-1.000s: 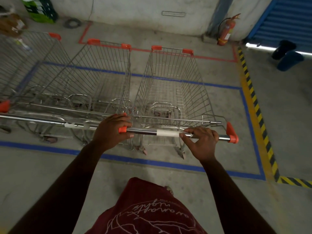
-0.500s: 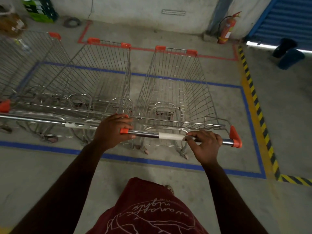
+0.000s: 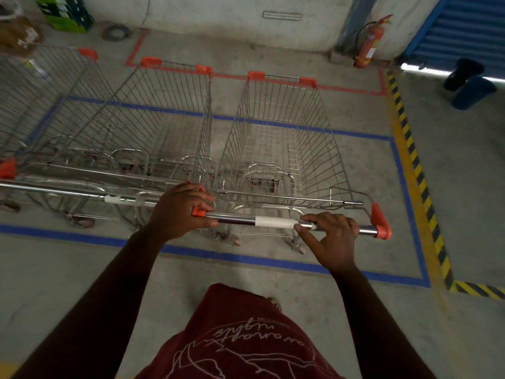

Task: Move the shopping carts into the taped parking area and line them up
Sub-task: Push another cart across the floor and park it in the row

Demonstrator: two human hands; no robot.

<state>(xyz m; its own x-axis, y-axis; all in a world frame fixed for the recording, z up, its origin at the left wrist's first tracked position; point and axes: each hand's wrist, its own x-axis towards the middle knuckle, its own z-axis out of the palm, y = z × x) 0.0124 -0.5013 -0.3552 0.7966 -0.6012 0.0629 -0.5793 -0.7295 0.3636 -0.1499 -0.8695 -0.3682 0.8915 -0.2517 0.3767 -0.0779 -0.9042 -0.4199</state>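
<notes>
The leftmost cart is cut off by the left edge, and shirt lettering reads upside down, illegible.

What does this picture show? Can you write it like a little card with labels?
place: concrete floor with a blue tape rectangle
carts: three wire shopping carts side by side
cart being held: right cart, inside the blue tape
left hand: grips the handle bar at its orange end cap
right hand: fingers curled on the bar, near the white tape wrap
nearby: fire extinguisher by the wall, yellow-black striped line
</notes>
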